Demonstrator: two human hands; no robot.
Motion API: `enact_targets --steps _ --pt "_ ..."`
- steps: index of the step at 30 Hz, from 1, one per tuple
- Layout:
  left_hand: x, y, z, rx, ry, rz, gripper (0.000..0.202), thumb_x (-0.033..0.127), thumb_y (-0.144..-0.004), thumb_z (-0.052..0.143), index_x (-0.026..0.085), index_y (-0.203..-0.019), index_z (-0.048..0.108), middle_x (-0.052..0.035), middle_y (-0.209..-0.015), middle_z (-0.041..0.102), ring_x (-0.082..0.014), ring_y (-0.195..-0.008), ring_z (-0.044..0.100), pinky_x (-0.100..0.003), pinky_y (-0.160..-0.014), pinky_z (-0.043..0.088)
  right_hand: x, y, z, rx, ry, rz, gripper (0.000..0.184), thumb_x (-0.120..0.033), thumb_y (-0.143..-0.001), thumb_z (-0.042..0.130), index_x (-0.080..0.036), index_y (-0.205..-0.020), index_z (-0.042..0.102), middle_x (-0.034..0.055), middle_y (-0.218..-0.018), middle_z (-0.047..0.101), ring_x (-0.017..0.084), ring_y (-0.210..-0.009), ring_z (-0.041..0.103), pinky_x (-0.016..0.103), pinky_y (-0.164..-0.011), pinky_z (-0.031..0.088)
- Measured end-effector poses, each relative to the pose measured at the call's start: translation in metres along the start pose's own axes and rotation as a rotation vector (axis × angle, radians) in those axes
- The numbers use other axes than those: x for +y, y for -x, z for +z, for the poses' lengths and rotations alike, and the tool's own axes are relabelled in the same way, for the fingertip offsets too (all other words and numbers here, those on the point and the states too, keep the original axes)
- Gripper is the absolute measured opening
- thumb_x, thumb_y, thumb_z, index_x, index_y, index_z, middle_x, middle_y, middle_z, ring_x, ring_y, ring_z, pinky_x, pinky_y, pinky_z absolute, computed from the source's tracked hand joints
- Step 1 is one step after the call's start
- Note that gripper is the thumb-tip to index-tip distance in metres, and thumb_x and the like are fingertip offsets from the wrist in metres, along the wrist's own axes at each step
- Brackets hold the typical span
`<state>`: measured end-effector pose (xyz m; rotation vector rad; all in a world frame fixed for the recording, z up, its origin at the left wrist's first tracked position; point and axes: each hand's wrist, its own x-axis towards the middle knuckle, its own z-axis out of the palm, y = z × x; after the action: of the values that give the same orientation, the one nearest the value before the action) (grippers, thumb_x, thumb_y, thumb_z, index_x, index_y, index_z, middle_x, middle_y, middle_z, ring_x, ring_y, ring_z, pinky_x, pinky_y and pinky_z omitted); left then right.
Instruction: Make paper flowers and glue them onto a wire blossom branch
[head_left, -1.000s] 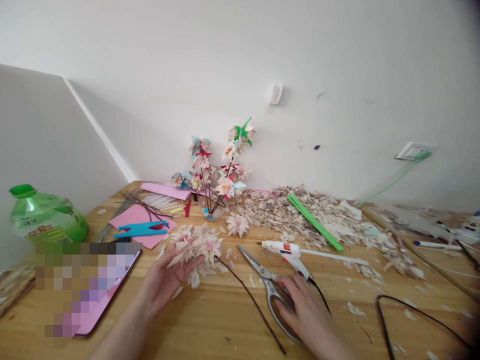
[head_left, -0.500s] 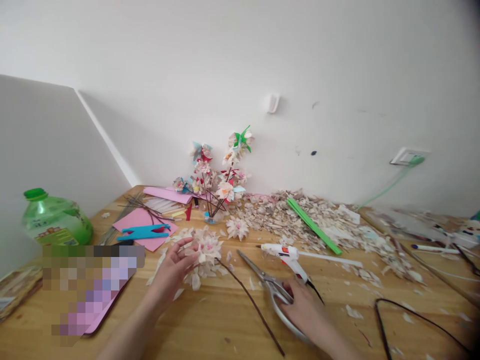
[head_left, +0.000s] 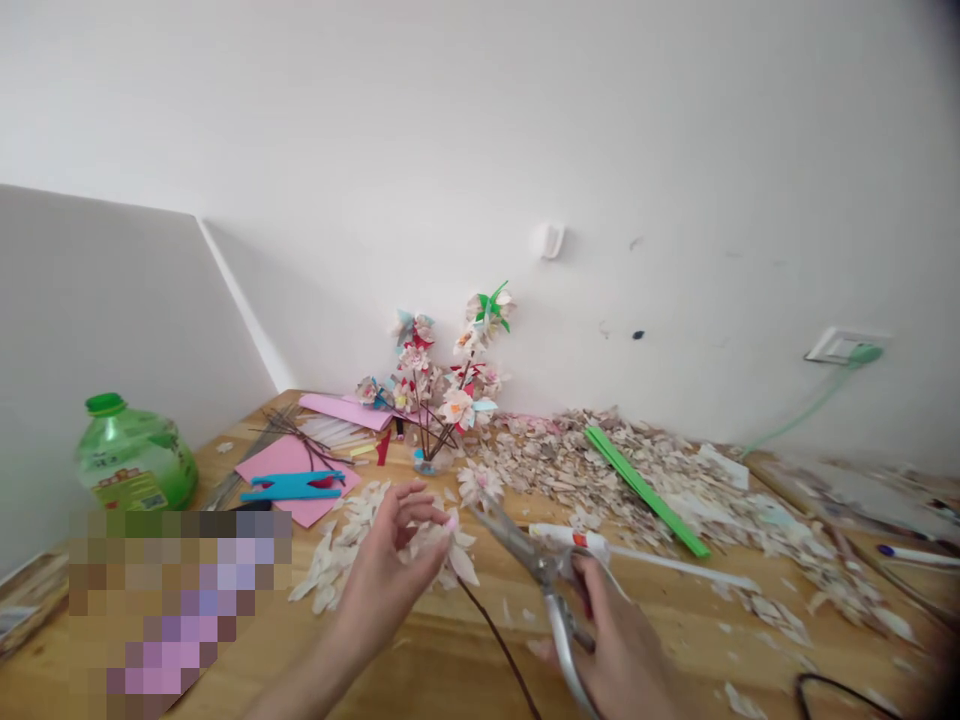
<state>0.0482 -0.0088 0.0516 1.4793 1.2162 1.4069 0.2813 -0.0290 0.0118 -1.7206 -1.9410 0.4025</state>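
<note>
My left hand (head_left: pixel 401 560) has its fingers curled round a pale handmade flower (head_left: pixel 463 560), which they partly hide. A thin brown stem (head_left: pixel 495 630) runs from this flower towards the table's front edge. In my right hand (head_left: pixel 611 620) are metal scissors (head_left: pixel 551 570), raised off the table with the handles spread and the blades pointing away to the left. Beyond the blade tips lies another pale flower (head_left: pixel 480 484). Loose petals (head_left: pixel 326 565) are heaped beside my left hand.
A glue gun (head_left: pixel 562 537) lies partly behind the scissors. Dry petals (head_left: pixel 559 465) and green strips (head_left: pixel 649 495) cover the back right. Flowers on stems stand in a small jar (head_left: pixel 427 458) by the wall. A green-capped bottle (head_left: pixel 135 455) and blue card (head_left: pixel 292 486) are at left.
The scissors have been lifted from the table by my right hand and moved nearer the flower. My left hand has closed on the flower and turned it. The view has tilted up slightly.
</note>
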Motion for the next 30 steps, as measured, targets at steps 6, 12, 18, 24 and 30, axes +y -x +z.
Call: enact_targets --steps 6,12,18,24,30 --pt "-0.009 0.009 0.013 0.095 -0.119 0.187 0.043 0.018 -0.074 0.054 0.026 -0.111 0.033 -0.0039 -0.094 0.062 -0.0178 -0.097 0.057 -0.037 -0.087 0.041 0.013 0.000 0.017 0.004 0.178 -0.137 0.065 -0.035 -0.060 0.061 -0.011 -0.117 0.042 0.0174 -0.117 0.053 0.029 -0.107 0.051 0.037 -0.086 0.043" --pt "-0.017 0.014 0.022 0.127 -0.091 0.193 0.046 0.016 -0.073 0.054 0.027 -0.113 0.034 -0.0056 -0.105 0.059 -0.0167 -0.091 0.060 -0.035 -0.084 0.044 0.032 0.007 0.040 0.099 0.331 -0.288 0.071 -0.041 -0.065 0.058 -0.009 -0.124 0.035 0.0198 -0.124 0.048 0.030 -0.112 0.048 0.037 -0.086 0.046" --pt "-0.017 0.017 0.025 0.209 -0.038 0.139 0.046 0.017 -0.071 0.054 0.026 -0.113 0.036 -0.0080 -0.111 0.056 -0.0175 -0.090 0.060 -0.039 -0.087 0.041 0.035 0.006 0.045 0.153 0.425 -0.346 0.072 -0.045 -0.066 0.057 -0.004 -0.122 0.036 0.0245 -0.122 0.049 0.034 -0.112 0.047 0.040 -0.085 0.047" --pt "-0.023 0.016 0.017 0.135 -0.093 0.185 0.048 0.014 -0.072 0.054 0.025 -0.114 0.033 -0.0075 -0.102 0.060 -0.0187 -0.090 0.061 -0.041 -0.087 0.041 0.020 0.007 0.035 0.108 0.377 -0.265 0.070 -0.042 -0.064 0.060 -0.007 -0.121 0.041 0.0211 -0.122 0.050 0.033 -0.112 0.047 0.040 -0.086 0.045" --pt "-0.021 0.016 0.018 0.140 -0.074 0.169 0.049 0.014 -0.070 0.056 0.025 -0.113 0.034 -0.0044 -0.093 0.063 -0.0202 -0.095 0.059 -0.044 -0.093 0.036 0.017 0.007 0.032 0.056 0.262 -0.205 0.066 -0.041 -0.060 0.063 -0.013 -0.118 0.047 0.0160 -0.121 0.052 0.032 -0.112 0.047 0.040 -0.088 0.043"
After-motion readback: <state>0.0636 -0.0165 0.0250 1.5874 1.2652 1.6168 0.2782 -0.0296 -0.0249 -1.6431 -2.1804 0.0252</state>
